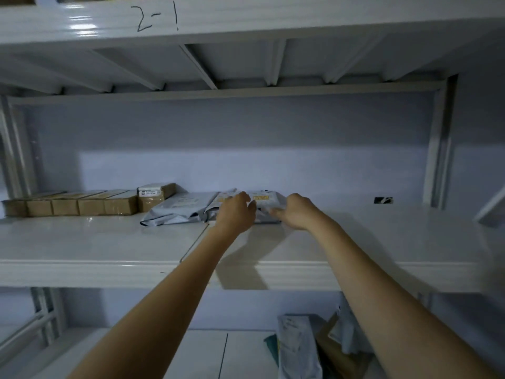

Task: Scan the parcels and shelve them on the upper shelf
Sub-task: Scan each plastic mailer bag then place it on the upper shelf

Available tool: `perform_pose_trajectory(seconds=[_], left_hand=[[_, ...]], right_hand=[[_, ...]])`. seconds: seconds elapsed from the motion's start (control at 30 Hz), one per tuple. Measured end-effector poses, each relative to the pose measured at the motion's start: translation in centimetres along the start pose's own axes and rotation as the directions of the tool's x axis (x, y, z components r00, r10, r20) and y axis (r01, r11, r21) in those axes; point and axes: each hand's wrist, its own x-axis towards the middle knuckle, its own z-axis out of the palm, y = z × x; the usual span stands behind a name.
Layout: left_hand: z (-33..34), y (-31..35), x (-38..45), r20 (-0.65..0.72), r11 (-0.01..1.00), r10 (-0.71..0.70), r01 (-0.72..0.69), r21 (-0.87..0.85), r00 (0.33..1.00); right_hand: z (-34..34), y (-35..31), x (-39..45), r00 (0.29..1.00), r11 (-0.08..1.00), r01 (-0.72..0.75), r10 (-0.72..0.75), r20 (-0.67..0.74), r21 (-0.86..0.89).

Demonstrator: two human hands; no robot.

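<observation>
Both hands rest on the grey parcel (269,205), lying flat, long axis left-right.

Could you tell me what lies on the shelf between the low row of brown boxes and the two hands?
In the head view, a taller brown box and a grey mailer bag lie between the row of boxes and the left hand.

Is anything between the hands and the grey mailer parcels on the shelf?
Nothing visible. The left hand and right hand are already at the grey mailer parcels; the brown boxes sit off to the left, clear of them.
</observation>
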Motion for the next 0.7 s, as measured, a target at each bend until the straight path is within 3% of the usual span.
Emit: perform_pose_trajectory(seconds=[0.2, 0.4, 0.53, 0.7], left_hand=[[-0.4, 4.3, -8.3, -0.087, 0.955, 0.017, -0.042, -0.294, 0.996], [-2.6, 6.5, -16.5, -0.037, 0.801, 0.102, -0.104, -0.589, 0.994], [-2.1, 5.0, -20.9, 0.085, 0.770, 0.181, -0.088, -0.632, 0.980], [1.6, -0.7, -24.3, 0.322, 0.804, 0.100, 0.114, -0.584, 0.941]], right_hand=[[-1.0, 1.9, -7.5, 0.998, 1.000, -0.008, 0.009, -0.056, 0.005], [-1.4, 3.0, -15.6, 0.990, 0.992, 0.024, -0.006, -0.140, 0.127], [0.8, 3.8, -20.6, 0.973, 0.974, 0.003, 0.049, -0.224, 0.226], [7.4, 7.1, -23.3, 0.963, 0.948, -0.183, 0.227, -0.147, 0.261]])
